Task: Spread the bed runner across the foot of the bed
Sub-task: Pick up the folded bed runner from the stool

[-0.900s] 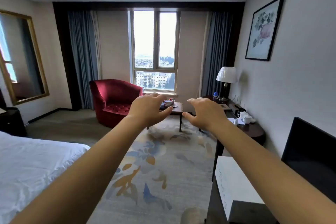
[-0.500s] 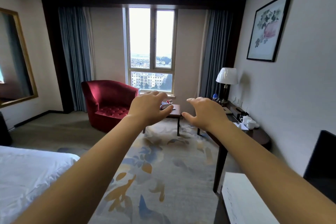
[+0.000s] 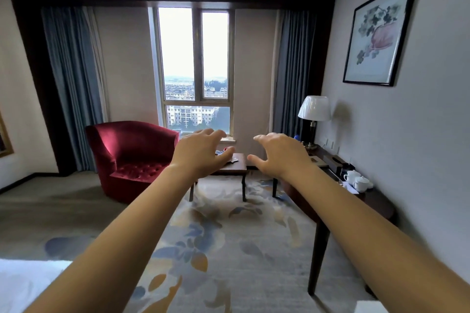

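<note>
While outstretched, left hand (image 3: 201, 154), right hand (image 3: 278, 155), fingers (image 3: 213, 132) spread, empty

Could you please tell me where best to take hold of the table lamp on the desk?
Probably the slim upright stem of the table lamp, below the shade, reaching in from the open room side: the shade is wide and flared, and the wall stands close behind.

Only a corner of the bed (image 3: 28, 284) shows, at the near left edge of the view: white, smooth bedding, lying low beside the patterned carpet. The bed runner itself cannot be made out anywhere on this visible part.
</note>
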`<state>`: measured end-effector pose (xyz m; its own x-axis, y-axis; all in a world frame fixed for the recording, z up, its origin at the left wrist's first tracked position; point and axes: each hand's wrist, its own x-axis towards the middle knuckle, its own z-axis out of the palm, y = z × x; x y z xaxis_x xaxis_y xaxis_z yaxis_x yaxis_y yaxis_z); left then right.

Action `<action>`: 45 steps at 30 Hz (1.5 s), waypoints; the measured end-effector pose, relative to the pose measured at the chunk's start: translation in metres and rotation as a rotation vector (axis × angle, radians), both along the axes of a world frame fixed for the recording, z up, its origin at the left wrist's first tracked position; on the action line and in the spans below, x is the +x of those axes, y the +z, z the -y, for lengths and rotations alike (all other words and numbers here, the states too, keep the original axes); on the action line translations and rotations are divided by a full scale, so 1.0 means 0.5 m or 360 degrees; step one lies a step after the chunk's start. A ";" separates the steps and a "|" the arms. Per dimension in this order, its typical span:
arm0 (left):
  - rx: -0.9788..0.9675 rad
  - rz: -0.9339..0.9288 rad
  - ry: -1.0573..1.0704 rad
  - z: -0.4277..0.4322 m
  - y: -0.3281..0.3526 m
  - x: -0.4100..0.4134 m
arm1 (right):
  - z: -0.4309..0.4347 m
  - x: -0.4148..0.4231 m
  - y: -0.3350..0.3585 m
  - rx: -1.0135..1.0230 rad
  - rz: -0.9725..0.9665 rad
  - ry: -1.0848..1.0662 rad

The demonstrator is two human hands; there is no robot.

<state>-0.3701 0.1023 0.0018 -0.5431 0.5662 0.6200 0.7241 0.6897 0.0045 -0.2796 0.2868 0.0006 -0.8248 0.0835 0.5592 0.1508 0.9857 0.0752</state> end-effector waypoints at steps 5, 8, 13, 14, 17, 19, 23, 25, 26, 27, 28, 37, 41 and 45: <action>-0.0036 0.0045 0.0012 -0.061 -0.026 -0.163 | -0.061 -0.158 -0.028 0.0022 0.0024 0.0001; -0.0048 0.0047 0.0020 -0.106 -0.039 -0.274 | -0.111 -0.259 -0.034 0.0044 0.0017 -0.0015; -0.0091 0.0060 0.0069 -0.194 -0.046 -0.460 | -0.201 -0.443 -0.028 0.0068 0.0039 -0.0018; -0.0102 0.0060 0.0075 -0.211 -0.044 -0.497 | -0.217 -0.480 -0.027 0.0065 0.0064 -0.0017; -0.0097 0.0056 0.0099 -0.258 -0.034 -0.599 | -0.263 -0.587 -0.022 0.0062 0.0096 -0.0008; -0.0118 0.0048 0.0092 -0.288 -0.027 -0.659 | -0.292 -0.648 -0.016 0.0063 0.0079 -0.0021; -0.0112 0.0041 0.0095 -0.347 -0.019 -0.789 | -0.348 -0.781 -0.019 0.0050 0.0065 -0.0005; -0.0120 0.0047 0.0094 -0.375 -0.020 -0.855 | -0.376 -0.850 -0.021 0.0070 0.0068 -0.0001; -0.0129 0.0055 0.0095 -0.388 -0.024 -0.889 | -0.391 -0.885 -0.022 0.0079 0.0071 -0.0001; -0.0139 0.0062 0.0096 -0.400 -0.028 -0.924 | -0.405 -0.921 -0.024 0.0082 0.0073 -0.0002; -0.0148 0.0067 0.0096 -0.412 -0.030 -0.961 | -0.419 -0.958 -0.025 0.0084 0.0073 -0.0008; -0.0158 0.0018 0.0092 -0.514 -0.032 -1.323 | -0.524 -1.320 -0.034 0.0059 0.0033 -0.0054; -0.0199 0.0027 0.0087 -0.566 -0.039 -1.475 | -0.573 -1.467 -0.031 0.0033 0.0011 -0.0059; -0.0215 0.0061 0.0083 -0.624 -0.045 -1.612 | -0.629 -1.599 -0.024 0.0047 0.0019 -0.0077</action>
